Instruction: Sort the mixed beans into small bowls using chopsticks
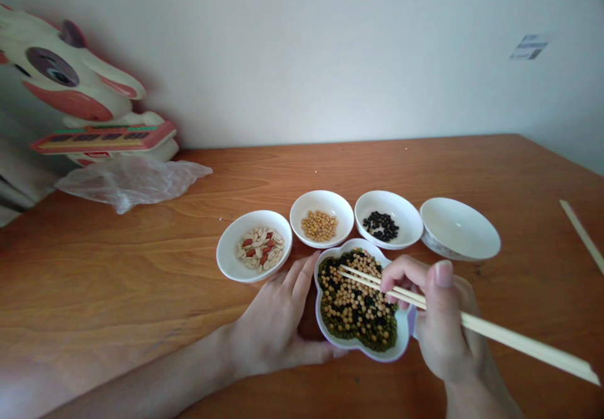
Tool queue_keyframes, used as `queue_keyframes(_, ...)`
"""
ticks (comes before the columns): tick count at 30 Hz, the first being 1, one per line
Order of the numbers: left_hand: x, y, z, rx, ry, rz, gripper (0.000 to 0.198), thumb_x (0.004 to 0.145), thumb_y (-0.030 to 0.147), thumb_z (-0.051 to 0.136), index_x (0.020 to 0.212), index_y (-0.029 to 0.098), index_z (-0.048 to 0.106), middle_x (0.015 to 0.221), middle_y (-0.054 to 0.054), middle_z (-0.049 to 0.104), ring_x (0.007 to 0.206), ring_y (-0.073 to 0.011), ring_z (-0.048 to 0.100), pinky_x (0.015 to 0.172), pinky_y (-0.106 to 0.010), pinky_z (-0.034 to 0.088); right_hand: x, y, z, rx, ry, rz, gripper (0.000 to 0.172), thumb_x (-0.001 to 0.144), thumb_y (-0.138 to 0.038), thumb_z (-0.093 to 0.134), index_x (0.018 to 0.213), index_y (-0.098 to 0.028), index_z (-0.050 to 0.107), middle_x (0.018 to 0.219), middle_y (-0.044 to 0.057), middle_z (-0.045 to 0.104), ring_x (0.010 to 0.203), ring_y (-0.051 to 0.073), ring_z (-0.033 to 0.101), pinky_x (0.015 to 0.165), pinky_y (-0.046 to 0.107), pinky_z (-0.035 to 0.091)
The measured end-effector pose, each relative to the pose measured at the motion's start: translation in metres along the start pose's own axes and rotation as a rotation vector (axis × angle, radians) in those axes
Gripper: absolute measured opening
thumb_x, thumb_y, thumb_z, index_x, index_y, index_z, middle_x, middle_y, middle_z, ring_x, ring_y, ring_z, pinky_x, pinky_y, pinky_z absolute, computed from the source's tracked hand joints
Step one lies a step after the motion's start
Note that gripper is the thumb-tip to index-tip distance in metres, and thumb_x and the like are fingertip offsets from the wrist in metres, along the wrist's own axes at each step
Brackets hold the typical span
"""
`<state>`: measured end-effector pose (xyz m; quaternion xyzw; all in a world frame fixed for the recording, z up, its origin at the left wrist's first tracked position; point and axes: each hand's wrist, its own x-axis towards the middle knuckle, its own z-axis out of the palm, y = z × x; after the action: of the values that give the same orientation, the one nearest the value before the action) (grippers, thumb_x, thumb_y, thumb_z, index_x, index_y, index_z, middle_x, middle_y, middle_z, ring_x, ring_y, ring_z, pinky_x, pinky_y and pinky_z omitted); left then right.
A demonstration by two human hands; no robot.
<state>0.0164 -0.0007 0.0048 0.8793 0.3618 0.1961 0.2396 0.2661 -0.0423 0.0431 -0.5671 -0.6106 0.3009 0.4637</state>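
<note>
A white, flower-shaped dish (pixel 403 338) holds mixed yellow soybeans, black beans and green mung beans. My left hand (pixel 271 324) grips its left side, fingers at the upper edge and thumb at the lower edge. In my right hand (pixel 446 324) is a pair of light wooden chopsticks (pixel 523 345). Their tips are close together over the beans in the dish's upper left, and I cannot make out a bean between them. Behind the dish stand a bowl of soybeans (pixel 322 199) and a bowl of black beans (pixel 389 200).
To the left is a bowl of peanuts (pixel 229 249), some red-skinned. An empty white bowl (pixel 460 227) stands at the right end of the row. Another chopstick (pixel 582 236) lies at the far right. A plastic bag (pixel 134 183) and a cow-shaped toy keyboard (pixel 104 136) occupy the back left.
</note>
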Motion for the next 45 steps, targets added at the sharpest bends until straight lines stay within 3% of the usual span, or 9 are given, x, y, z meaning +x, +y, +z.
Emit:
queue_keyframes(5,-0.002,-0.001,0.0,-0.001,-0.009,-0.004,0.125,0.076,0.064,0.091,0.168,0.023,0.018,0.16,-0.023,0.053,0.145,-0.0413,0.06,0.122,-0.057,0.054,0.002,0.012,-0.005,-0.003,-0.047,-0.034,0.082,0.11,-0.069,0.014,0.072,-0.023,0.069,0.059,0.003,0.06,0.055,0.016,0.056,0.05,0.03,0.04)
queue_keyframes(14,0.0,-0.001,-0.001,-0.009,-0.02,-0.013,0.124,0.076,0.063,0.091,0.168,0.023,0.018,0.161,-0.022,0.052,0.146,-0.0411,0.06,0.123,-0.057,0.053,0.0,-0.002,0.0,-0.003,0.047,-0.016,0.079,0.112,-0.066,0.019,0.068,-0.022,0.067,0.057,0.002,0.057,0.055,0.015,0.053,0.052,0.03,0.036)
queue_keyframes(22,-0.001,-0.002,-0.002,0.002,-0.017,-0.012,0.123,0.077,0.063,0.09,0.168,0.021,0.019,0.161,-0.023,0.053,0.144,-0.042,0.061,0.121,-0.058,0.054,-0.001,0.01,-0.004,0.056,-0.028,0.003,0.083,0.109,-0.072,0.012,0.071,-0.022,0.067,0.06,0.003,0.056,0.055,0.016,0.052,0.051,0.032,0.035)
queue_keyframes(29,-0.001,-0.001,0.001,0.002,-0.011,-0.012,0.123,0.077,0.063,0.09,0.169,0.021,0.02,0.161,-0.022,0.053,0.145,-0.0414,0.061,0.123,-0.057,0.054,-0.003,-0.007,-0.001,0.057,-0.018,0.108,0.08,0.108,-0.076,0.018,0.073,-0.023,0.067,0.063,0.003,0.055,0.06,0.017,0.051,0.057,0.034,0.034)
queue_keyframes(34,-0.001,-0.002,0.002,0.018,-0.008,-0.005,0.123,0.077,0.065,0.09,0.168,0.02,0.019,0.16,-0.023,0.054,0.144,-0.0423,0.061,0.121,-0.059,0.054,-0.003,-0.01,-0.003,0.032,-0.017,0.1,0.083,0.106,-0.078,0.014,0.072,-0.023,0.066,0.063,0.003,0.056,0.06,0.018,0.052,0.058,0.035,0.033)
queue_keyframes(41,-0.001,-0.002,0.002,0.027,-0.007,-0.001,0.125,0.077,0.065,0.09,0.168,0.02,0.018,0.159,-0.024,0.053,0.144,-0.042,0.061,0.122,-0.059,0.054,-0.001,-0.005,-0.002,0.027,0.009,0.028,0.078,0.112,-0.068,0.018,0.07,-0.023,0.067,0.06,0.003,0.057,0.057,0.017,0.051,0.055,0.033,0.034)
queue_keyframes(45,0.0,-0.001,0.001,0.021,-0.01,-0.005,0.124,0.076,0.065,0.09,0.168,0.021,0.019,0.16,-0.023,0.053,0.145,-0.0419,0.061,0.122,-0.059,0.054,-0.002,-0.009,0.0,0.041,0.034,0.073,0.08,0.11,-0.072,0.019,0.069,-0.022,0.067,0.062,0.003,0.057,0.06,0.017,0.051,0.059,0.034,0.034)
